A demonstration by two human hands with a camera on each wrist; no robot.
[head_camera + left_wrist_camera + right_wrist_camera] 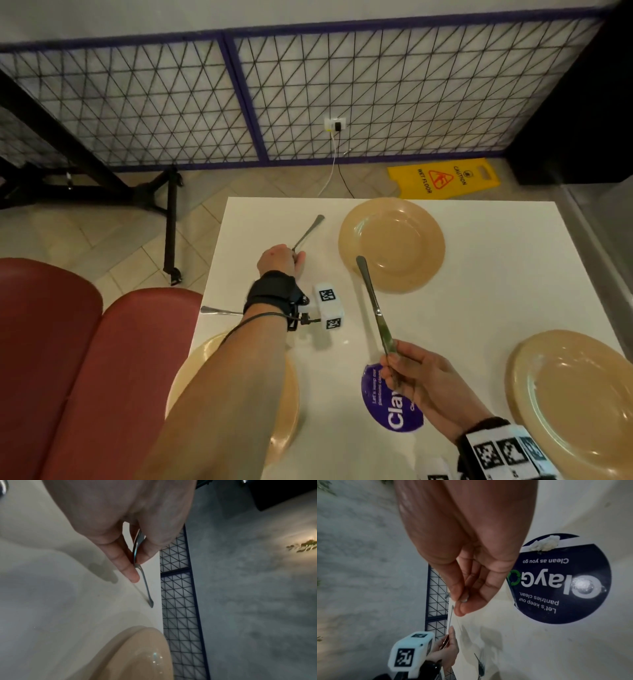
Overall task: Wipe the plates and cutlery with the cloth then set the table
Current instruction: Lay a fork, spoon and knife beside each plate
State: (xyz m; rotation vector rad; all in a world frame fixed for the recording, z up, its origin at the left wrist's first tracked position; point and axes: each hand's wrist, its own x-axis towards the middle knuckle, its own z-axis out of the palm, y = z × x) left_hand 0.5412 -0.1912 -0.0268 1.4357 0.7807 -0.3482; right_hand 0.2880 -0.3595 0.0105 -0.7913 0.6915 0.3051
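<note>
My left hand (297,257) pinches a metal spoon (308,231) by its bowl end. The spoon's handle (145,588) slants away and its tip touches the white table (479,274), left of the far tan plate (392,245). My right hand (390,359) pinches a table knife (371,301) by the blade end above the table, with the handle pointing away over that plate's near rim. In the right wrist view the fingertips (462,601) close on the knife, seen edge-on. A second plate (575,401) sits near right. A third plate (284,411) lies partly under my left forearm.
Another utensil handle (219,311) sticks out over the table's left edge by my left wrist. A round purple sticker (561,580) is on the table under my right hand, with a small white crumpled wad (544,545) on it. Red seats (85,359) stand left; a yellow wet-floor sign (442,178) lies beyond.
</note>
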